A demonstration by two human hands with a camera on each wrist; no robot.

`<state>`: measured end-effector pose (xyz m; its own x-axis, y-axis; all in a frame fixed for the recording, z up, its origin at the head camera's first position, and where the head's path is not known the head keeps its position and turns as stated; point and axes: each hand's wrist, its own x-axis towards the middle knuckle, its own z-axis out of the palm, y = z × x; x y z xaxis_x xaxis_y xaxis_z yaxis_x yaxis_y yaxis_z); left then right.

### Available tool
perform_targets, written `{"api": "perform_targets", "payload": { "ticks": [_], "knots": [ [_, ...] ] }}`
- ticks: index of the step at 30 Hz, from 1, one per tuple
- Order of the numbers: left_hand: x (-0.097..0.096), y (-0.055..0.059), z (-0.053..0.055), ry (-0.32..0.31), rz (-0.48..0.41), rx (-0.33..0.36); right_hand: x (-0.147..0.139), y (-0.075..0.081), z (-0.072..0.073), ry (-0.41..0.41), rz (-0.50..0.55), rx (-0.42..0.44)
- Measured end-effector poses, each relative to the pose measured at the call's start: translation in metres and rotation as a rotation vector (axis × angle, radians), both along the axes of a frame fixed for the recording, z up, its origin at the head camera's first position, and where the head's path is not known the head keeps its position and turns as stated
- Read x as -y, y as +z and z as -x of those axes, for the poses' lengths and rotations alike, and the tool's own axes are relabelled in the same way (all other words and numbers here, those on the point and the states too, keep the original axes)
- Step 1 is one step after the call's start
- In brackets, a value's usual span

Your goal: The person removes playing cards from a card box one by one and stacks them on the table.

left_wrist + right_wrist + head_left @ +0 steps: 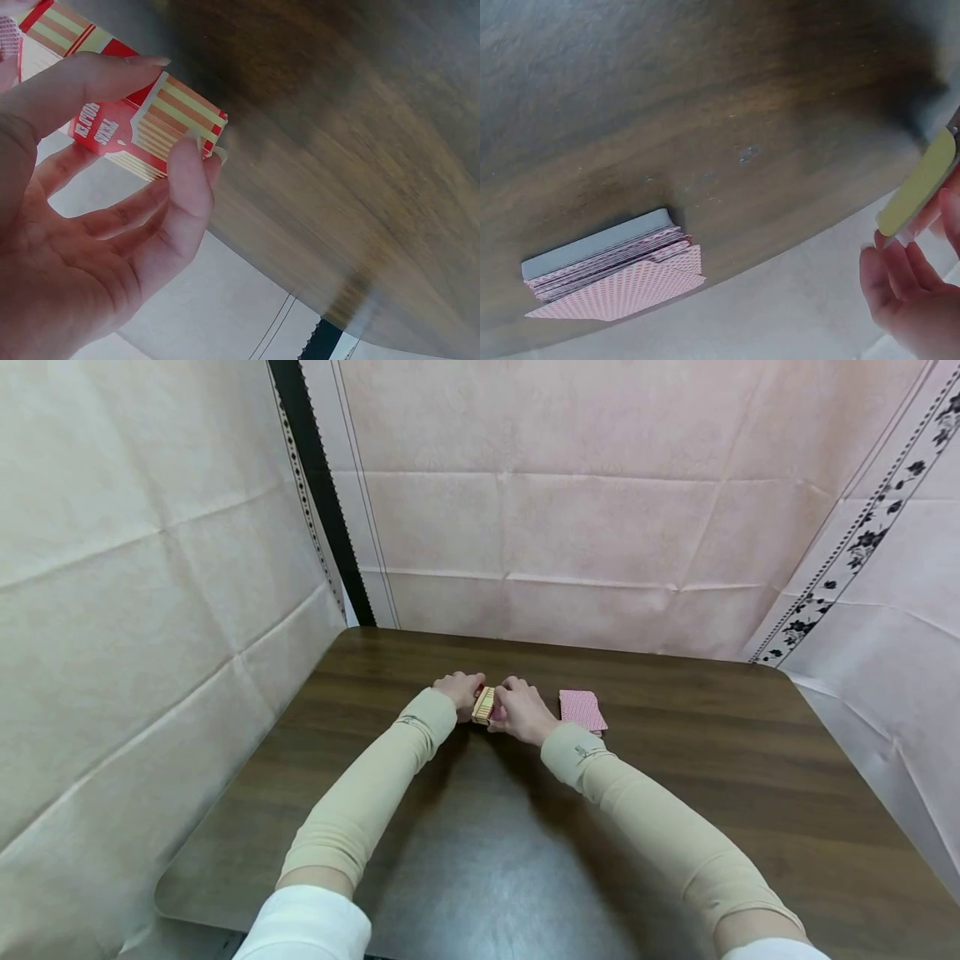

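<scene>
My left hand (458, 688) grips a red, yellow and orange striped playing-card box (180, 116), thumb on one face and fingers round the edges. At the other end of the box is my right hand (522, 712), pinching a few playing cards (9, 36) with a pink patterned back; how far these sit inside the box is hidden. In the right wrist view a yellow flap (921, 184) with a rounded end shows by the right fingertips. Right of the hands, a pink-backed stack of cards (581, 708) lies on the table, its top cards askew.
The brown wooden table (675, 777) has rounded corners. Pale cloth hangs (585, 510) behind it and on both sides, with a dark strip (322, 485) at the back left.
</scene>
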<state>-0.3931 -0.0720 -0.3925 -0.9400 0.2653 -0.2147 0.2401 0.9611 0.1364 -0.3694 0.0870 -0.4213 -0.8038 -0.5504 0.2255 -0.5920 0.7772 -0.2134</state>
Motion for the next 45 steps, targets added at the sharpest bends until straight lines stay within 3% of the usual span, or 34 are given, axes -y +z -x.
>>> {"api": "perform_targets", "payload": {
  "ticks": [11,21,24,30,35,45],
  "knots": [
    [-0.001,-0.004,0.008,0.008,0.024,-0.008,-0.002,0.007,-0.005,-0.005,-0.083,0.021],
    [0.019,-0.003,0.005,0.055,0.033,-0.014,-0.023,0.008,-0.001,-0.029,-0.180,0.058],
    [0.025,-0.002,0.006,0.075,0.038,-0.014,-0.034,0.009,0.000,-0.095,-0.159,0.055],
    [0.029,-0.004,0.010,0.097,0.041,0.002,-0.059,0.009,0.003,-0.330,-0.160,0.010],
    [0.028,-0.002,0.007,0.099,0.043,0.012,-0.073,0.007,0.007,-0.484,-0.122,0.039],
    [0.021,-0.001,0.006,0.091,0.060,0.016,-0.089,0.000,0.005,-0.630,-0.160,0.149]
  ]
}}
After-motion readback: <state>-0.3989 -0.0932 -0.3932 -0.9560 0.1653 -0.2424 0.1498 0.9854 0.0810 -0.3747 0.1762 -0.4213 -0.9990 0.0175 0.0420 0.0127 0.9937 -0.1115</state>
